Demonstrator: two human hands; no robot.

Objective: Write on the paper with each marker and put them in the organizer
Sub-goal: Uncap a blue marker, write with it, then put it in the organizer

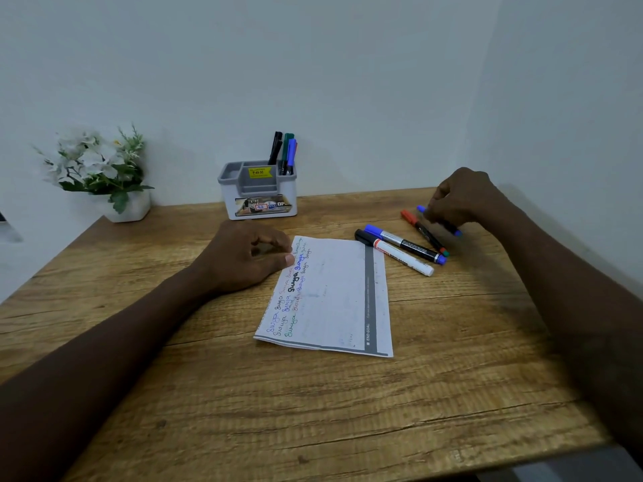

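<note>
A white paper (pixel 334 293) with several coloured handwritten words along its left side lies mid-table. My left hand (pixel 243 259) rests at its upper left corner, thumb touching the edge, holding nothing. My right hand (pixel 459 200) is closed over a blue marker (pixel 455 231) at the right rear of the table; the marker's two blue ends stick out from under the fingers. Beside it lie a red-capped marker (pixel 422 231), a blue-capped marker (pixel 405 243) and a white marker with a black cap (pixel 395 252). The grey organizer (pixel 257 200) at the back holds several markers (pixel 283 151).
A white pot of artificial flowers (pixel 101 172) stands at the back left by the wall. The wooden table (pixel 313 412) meets the wall behind and another wall on the right. Its front edge runs along the bottom of the view.
</note>
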